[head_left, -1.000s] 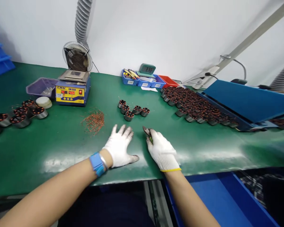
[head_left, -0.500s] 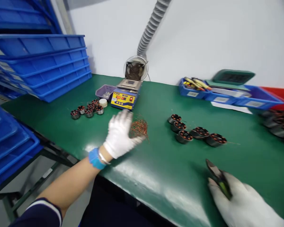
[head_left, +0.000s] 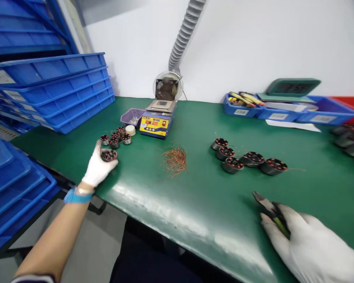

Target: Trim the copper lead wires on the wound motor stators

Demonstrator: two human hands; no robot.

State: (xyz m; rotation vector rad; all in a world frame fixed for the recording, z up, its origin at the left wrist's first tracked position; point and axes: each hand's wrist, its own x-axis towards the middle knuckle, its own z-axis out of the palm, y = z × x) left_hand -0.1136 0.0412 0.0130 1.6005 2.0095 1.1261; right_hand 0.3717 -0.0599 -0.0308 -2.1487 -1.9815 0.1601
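My left hand (head_left: 97, 168), in a white glove, has thumb and fingers around a motor stator (head_left: 109, 155) with copper windings, at the left of the table. Just beyond it stand several more stators (head_left: 114, 142) in a cluster. My gloved right hand (head_left: 301, 239) is closed on wire cutters (head_left: 265, 204) at the lower right, their jaws pointing up and left. Between the hands lies a loose pile of copper wire clippings (head_left: 176, 160). Further right, a second group of stators (head_left: 233, 165) rests on the table, one with a wire end sticking out.
A yellow-fronted heating unit (head_left: 153, 126) stands at the back, before a fan (head_left: 166, 89) with a duct. Beside it are a purple tray (head_left: 129, 117) and a round white tub (head_left: 130, 129). Stacked blue crates (head_left: 73, 92) rise at left; blue bins (head_left: 242, 112) line the back right.
My left hand has moved left from beside the wire clippings to the left cluster and closed around a stator. My right hand still holds the wire cutters in nearly the same place.
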